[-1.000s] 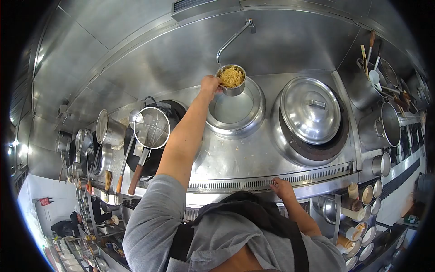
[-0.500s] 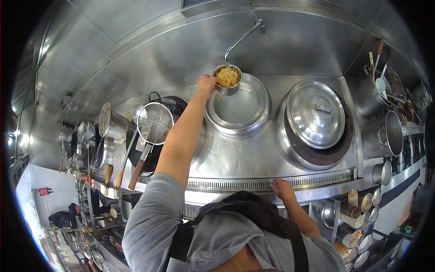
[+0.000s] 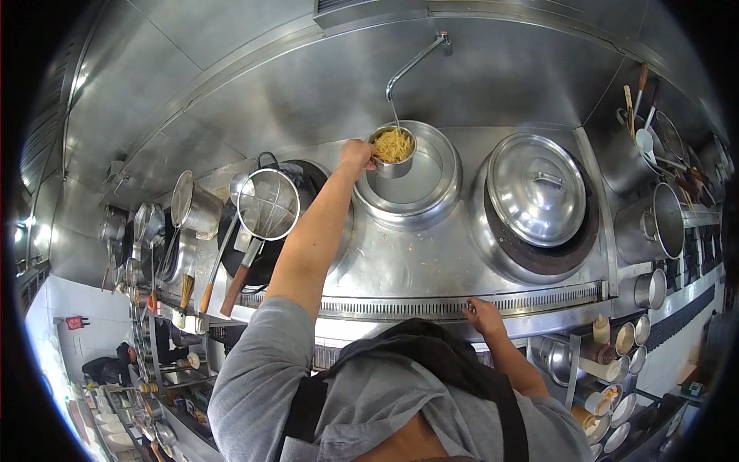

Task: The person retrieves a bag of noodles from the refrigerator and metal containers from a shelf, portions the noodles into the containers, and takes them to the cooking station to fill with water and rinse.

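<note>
My left hand (image 3: 356, 155) grips the rim of a small round metal pot (image 3: 395, 168), its fingers closed at the left side. Thin yellow strips (image 3: 392, 145), noodles or cut shreds, fill the pot. A stream of water from the wall tap (image 3: 389, 91) falls into it. The pot hangs over the left part of a wide metal cooking well (image 3: 449, 192) that holds cloudy liquid. My right hand (image 3: 483, 314) rests by the front edge of the stove, above the slotted drain (image 3: 431, 309); its fingers are curled, and whatever they may hold is hidden.
A wire strainer (image 3: 268, 204) with a wooden handle lies across a dark wok (image 3: 231, 258) on the left. At right, a domed metal lid (image 3: 536, 202) covers another wok. Tall pots (image 3: 650, 223) with utensils stand far right; containers (image 3: 608, 377) fill a lower shelf.
The pot in my left hand has come slightly down and to the right, nearer the well, and the water stream now shows more of its length. My right hand stays in place.
</note>
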Available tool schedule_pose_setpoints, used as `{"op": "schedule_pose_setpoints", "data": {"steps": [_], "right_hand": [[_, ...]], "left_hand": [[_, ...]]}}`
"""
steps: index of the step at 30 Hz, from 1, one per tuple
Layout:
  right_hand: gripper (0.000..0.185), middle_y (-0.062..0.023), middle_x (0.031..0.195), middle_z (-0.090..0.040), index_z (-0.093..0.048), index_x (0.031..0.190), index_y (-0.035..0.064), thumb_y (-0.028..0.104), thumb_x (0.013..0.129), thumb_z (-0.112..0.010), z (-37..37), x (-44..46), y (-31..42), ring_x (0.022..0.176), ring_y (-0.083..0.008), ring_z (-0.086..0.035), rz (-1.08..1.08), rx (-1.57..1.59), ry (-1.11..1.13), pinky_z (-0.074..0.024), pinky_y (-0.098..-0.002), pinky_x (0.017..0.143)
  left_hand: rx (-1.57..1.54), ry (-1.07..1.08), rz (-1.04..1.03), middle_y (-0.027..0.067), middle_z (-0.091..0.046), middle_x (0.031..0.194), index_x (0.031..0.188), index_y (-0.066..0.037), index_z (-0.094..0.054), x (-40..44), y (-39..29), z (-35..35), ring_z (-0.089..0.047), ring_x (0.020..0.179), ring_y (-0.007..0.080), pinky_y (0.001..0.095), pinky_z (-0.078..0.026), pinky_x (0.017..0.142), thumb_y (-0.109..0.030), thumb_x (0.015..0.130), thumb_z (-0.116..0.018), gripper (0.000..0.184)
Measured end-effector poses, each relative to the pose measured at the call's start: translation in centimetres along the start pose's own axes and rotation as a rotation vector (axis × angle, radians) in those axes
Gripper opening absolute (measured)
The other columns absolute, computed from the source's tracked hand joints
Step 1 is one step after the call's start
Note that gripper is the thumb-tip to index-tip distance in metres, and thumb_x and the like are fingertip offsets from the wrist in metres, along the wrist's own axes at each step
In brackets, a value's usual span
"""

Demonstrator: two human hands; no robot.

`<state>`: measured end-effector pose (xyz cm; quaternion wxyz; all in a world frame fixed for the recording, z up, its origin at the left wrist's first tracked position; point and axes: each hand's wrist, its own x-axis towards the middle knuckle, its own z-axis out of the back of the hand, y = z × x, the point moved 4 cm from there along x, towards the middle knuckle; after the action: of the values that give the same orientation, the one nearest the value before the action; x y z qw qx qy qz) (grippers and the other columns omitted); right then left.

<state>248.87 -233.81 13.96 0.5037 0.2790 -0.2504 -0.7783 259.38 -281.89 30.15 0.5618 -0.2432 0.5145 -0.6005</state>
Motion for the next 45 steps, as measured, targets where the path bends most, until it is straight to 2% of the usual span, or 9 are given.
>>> {"op": "schedule_pose_setpoints", "data": {"steps": [15,17,23,31,33,45], "right_hand": [[0.027,-0.0160,0.080,-0.065,-0.062,0.095,0.0029,0.020,0.076,-0.070,0.9,-3.7,0.4,0.075,-0.0320,-0.064,-0.067,0.025,-0.102,-0.0510,-0.0398,0.067],[0.029,-0.0157,0.079,-0.065,-0.062,0.097,0.0030,0.020,0.076,-0.070,0.5,-4.3,0.1,0.074,-0.0324,-0.064,-0.107,0.096,-0.115,-0.0508,-0.0400,0.067],[0.029,-0.0149,0.080,-0.066,-0.062,0.098,0.0027,0.020,0.076,-0.069,-0.2,-4.9,0.0,0.073,-0.0332,-0.064,-0.110,0.031,-0.098,-0.0505,-0.0405,0.066],[0.028,-0.0171,0.081,-0.065,-0.060,0.096,0.0016,0.018,0.076,-0.070,-0.4,-4.3,0.3,0.075,-0.0332,-0.064,-0.051,0.084,-0.116,-0.0512,-0.0402,0.067],[0.028,-0.0175,0.082,-0.065,-0.060,0.097,0.0015,0.018,0.075,-0.070,-0.5,-4.2,0.3,0.076,-0.0331,-0.064,-0.048,0.085,-0.121,-0.0514,-0.0399,0.068],[0.030,-0.0153,0.081,-0.066,-0.061,0.099,0.0022,0.019,0.076,-0.069,0.1,-5.4,0.4,0.074,-0.0318,-0.064,-0.072,0.083,-0.129,-0.0508,-0.0394,0.068]], "left_hand": [[-0.143,0.117,-0.027,0.0141,-0.060,0.070,0.083,0.006,-0.060,-0.6,-2.2,-4.3,-0.059,0.051,0.0212,0.0326,-0.053,0.046,-0.001,0.074,-0.056,0.012],[-0.145,0.110,-0.040,0.0142,-0.060,0.071,0.082,0.006,-0.059,-0.3,-2.4,-4.3,-0.059,0.051,0.0213,0.0328,-0.053,0.047,-0.001,0.074,-0.056,0.011],[-0.159,0.075,-0.084,0.0146,-0.060,0.072,0.076,0.004,-0.057,0.0,-3.4,-3.1,-0.060,0.054,0.0225,0.0335,-0.054,0.048,-0.001,0.074,-0.056,0.006],[-0.182,0.077,-0.109,0.0147,-0.060,0.073,0.075,0.004,-0.056,-1.6,-3.9,-1.8,-0.062,0.056,0.0239,0.0334,-0.054,0.049,-0.002,0.074,-0.057,0.006],[-0.121,0.085,-0.100,0.0183,-0.061,0.079,0.087,0.009,-0.055,-1.8,-3.7,-1.8,-0.062,0.059,0.0278,0.0365,-0.055,0.053,0.000,0.076,-0.055,0.014],[-0.108,0.109,-0.097,0.0190,-0.060,0.080,0.087,0.009,-0.054,-2.2,-3.2,-2.3,-0.063,0.061,0.0279,0.0362,-0.055,0.053,0.000,0.077,-0.055,0.014]]}}
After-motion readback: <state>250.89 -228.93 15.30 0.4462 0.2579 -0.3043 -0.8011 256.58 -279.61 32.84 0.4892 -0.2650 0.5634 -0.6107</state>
